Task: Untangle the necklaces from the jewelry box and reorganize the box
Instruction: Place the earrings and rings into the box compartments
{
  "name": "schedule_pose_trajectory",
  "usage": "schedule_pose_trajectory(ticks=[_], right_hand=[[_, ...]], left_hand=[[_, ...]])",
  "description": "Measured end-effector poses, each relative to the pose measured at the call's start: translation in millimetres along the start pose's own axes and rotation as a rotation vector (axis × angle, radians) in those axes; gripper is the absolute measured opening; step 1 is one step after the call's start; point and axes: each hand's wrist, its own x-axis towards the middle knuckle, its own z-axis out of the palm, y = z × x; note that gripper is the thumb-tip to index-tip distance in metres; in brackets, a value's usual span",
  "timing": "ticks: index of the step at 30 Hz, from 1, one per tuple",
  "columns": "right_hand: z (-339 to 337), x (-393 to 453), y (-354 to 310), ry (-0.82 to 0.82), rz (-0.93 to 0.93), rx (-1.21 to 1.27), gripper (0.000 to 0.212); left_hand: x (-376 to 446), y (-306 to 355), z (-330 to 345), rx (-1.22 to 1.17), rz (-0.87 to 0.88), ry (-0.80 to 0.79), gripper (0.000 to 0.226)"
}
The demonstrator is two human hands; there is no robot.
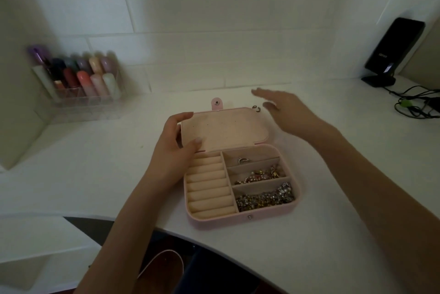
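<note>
A pink jewelry box (238, 221) lies open on the white counter, its lid (226, 128) folded back flat. My left hand (172, 151) holds the lid's left edge, thumb on the inner lining. My right hand (289, 110) hovers open beyond the lid's right corner, blurred, holding nothing. Beige ring rolls (208, 186) fill the box's left half. On the right, a silver ring (242, 160) sits in the top compartment, a tangle of coloured chains (259, 176) in the middle one, and a tangle of sparkly necklaces (265, 197) in the bottom one.
Two small dark ring-like pieces (256, 108) lie on the counter just beyond the lid. A clear organizer of coloured tubes (78, 79) stands at the back left. A black device on a stand (392, 53) with cables (416, 103) is at the back right. The counter edge (214, 243) curves below the box.
</note>
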Motion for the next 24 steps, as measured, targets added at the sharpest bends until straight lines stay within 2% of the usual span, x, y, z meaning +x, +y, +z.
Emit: schedule_pose_trajectory(ticks=[1, 3, 6, 9, 12, 14, 16, 18, 21, 24], right_hand=[[12, 4, 4, -0.054, 0.003, -0.021, 0.036], [30, 7, 6, -0.032, 0.008, -0.014, 0.022], [33, 6, 5, 0.116, -0.039, -0.047, 0.025], [26, 4, 11, 0.138, -0.042, -0.051, 0.023], [10, 2, 11, 0.193, 0.072, 0.250, 0.023], [-16, -1, 1, 0.216, 0.061, 0.519, 0.029], [-47, -11, -16, 0.093, 0.003, 0.699, 0.031], [-69, -25, -37, -0.134, -0.055, 0.726, 0.028], [-71, -38, -62, -0.466, -0.076, 0.651, 0.019], [-57, -36, -75, -0.595, -0.040, 0.468, 0.011]], left_hand=[[0, 0, 0, 0.005, -0.001, -0.001, 0.044], [-1, 0, 1, 0.026, -0.005, 0.003, 0.038], [-1, -1, 1, 0.104, -0.007, 0.004, 0.029], [-1, -1, 2, 0.116, -0.023, 0.005, 0.024], [-1, -2, 3, 0.135, -0.016, 0.017, 0.021], [-1, -2, 3, 0.131, -0.013, 0.016, 0.020], [-1, -1, 2, 0.122, -0.012, 0.011, 0.022], [0, 0, 2, 0.092, -0.014, 0.015, 0.024], [1, 2, 0, -0.016, -0.037, 0.053, 0.029], [1, 2, -1, -0.083, -0.035, 0.094, 0.031]])
